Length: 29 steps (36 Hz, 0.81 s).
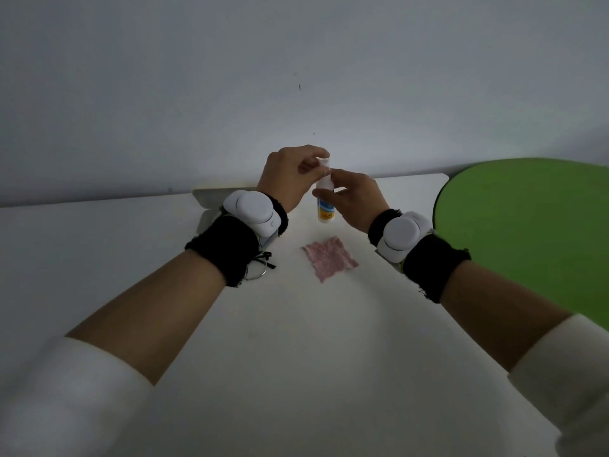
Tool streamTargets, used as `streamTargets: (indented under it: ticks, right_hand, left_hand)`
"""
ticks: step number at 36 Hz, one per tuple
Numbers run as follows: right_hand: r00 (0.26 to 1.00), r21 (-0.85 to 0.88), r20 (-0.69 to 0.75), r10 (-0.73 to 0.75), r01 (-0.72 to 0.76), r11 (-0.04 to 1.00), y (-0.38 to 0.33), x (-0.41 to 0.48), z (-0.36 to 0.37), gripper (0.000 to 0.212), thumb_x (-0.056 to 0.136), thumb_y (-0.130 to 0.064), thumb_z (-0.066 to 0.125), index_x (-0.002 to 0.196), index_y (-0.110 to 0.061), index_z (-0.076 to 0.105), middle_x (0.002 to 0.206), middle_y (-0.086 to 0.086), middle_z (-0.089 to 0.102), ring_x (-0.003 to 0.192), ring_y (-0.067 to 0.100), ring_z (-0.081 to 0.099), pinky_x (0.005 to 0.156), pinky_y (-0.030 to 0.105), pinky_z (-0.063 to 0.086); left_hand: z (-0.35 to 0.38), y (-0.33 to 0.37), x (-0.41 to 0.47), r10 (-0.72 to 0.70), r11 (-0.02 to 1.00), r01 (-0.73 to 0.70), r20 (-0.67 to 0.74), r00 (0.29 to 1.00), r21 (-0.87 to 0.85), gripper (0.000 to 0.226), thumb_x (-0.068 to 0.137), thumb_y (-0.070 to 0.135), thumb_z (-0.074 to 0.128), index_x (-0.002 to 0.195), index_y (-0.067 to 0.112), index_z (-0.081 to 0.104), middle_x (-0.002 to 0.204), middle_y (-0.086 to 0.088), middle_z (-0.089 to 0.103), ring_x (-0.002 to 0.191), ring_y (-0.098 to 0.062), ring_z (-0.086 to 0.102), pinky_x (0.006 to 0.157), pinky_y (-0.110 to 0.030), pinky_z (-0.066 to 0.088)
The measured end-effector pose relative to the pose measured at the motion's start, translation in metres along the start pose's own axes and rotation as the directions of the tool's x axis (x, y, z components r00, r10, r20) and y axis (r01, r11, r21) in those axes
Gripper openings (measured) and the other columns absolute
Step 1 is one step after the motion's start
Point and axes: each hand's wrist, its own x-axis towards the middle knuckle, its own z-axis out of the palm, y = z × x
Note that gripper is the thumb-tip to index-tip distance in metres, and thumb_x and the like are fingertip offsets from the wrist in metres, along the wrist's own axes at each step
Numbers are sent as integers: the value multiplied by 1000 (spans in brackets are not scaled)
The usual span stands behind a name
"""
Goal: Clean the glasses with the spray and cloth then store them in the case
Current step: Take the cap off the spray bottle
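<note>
A small white spray bottle (325,206) with a blue and yellow label is held upright above the white table (296,341). My right hand (354,201) grips its body. My left hand (290,174) pinches the white cap at its top. A pink cloth (329,262) lies flat on the table just in front of the bottle. The glasses (260,267) lie on the table under my left wrist, mostly hidden by the black wristband. A pale case (206,196) sits at the back edge behind my left wrist, partly hidden.
A green round surface (527,232) adjoins the table on the right. A plain wall (296,77) rises right behind the table's back edge. Both wrists carry white devices on black bands.
</note>
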Motion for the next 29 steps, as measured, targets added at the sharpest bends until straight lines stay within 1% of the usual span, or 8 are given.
streamTargets:
  ticks: [4, 10, 12, 15, 20, 24, 29]
  right_hand:
    - [1000, -1, -2, 4, -4, 1000, -1, -10, -6, 28, 88, -36, 69, 115, -25, 69, 107, -3, 73, 88, 17, 66, 82, 29, 49]
    - [1000, -4, -21, 16, -16, 1000, -3, -22, -14, 29, 89, -38, 68, 115, -26, 69, 107, -4, 73, 88, 15, 64, 80, 28, 46]
    - [1000, -5, -22, 19, -20, 1000, -3, -26, -17, 29, 89, -39, 68, 115, -27, 69, 108, -4, 73, 90, 15, 65, 82, 28, 47]
    - [999, -7, -26, 25, -25, 1000, -3, -31, -20, 29, 88, -40, 67, 114, -28, 69, 107, -5, 73, 89, 15, 64, 80, 28, 45]
    - [999, -11, -35, 24, -24, 1000, -3, -37, -23, 27, 89, -40, 66, 113, -28, 70, 107, -5, 73, 93, 18, 65, 86, 34, 50]
    - [999, -20, -34, 24, -24, 1000, -3, -39, -23, 26, 89, -41, 65, 112, -29, 70, 108, -5, 73, 92, 18, 65, 87, 36, 51]
    - [998, -16, -47, 29, -29, 999, -2, -41, -21, 26, 90, -39, 64, 112, -27, 70, 109, -5, 72, 90, 18, 66, 88, 38, 51]
  left_hand:
    - [-1, 10, -6, 3, 1000, -3, 1, 1000, -15, 23, 85, 14, 70, 107, 9, 72, 92, -9, 73, 82, -17, 68, 84, -22, 53]
    - [3, 21, -12, 4, 1000, -4, -4, 1000, -31, 22, 85, 15, 70, 106, 10, 72, 91, -7, 72, 78, -12, 65, 79, -13, 51]
    - [4, 25, -15, 5, 999, -6, -7, 1000, -41, 22, 85, 14, 70, 106, 9, 72, 90, -8, 72, 77, -12, 64, 79, -14, 51]
    - [6, 29, -18, 6, 999, -7, -13, 1000, -50, 22, 85, 13, 70, 106, 9, 72, 88, -7, 71, 78, -15, 65, 81, -20, 53]
    - [8, 33, -21, 6, 998, -7, -20, 1000, -54, 22, 84, 13, 71, 105, 9, 72, 84, -3, 68, 75, -12, 64, 78, -13, 51]
    - [8, 34, -21, -5, 998, 5, -16, 1000, -58, 22, 83, 13, 72, 104, 9, 72, 84, -3, 68, 76, -14, 65, 80, -18, 53]
    - [9, 33, -20, -8, 999, 7, -12, 1000, -50, 21, 83, 14, 72, 103, 10, 72, 83, -2, 69, 74, -11, 64, 79, -16, 52]
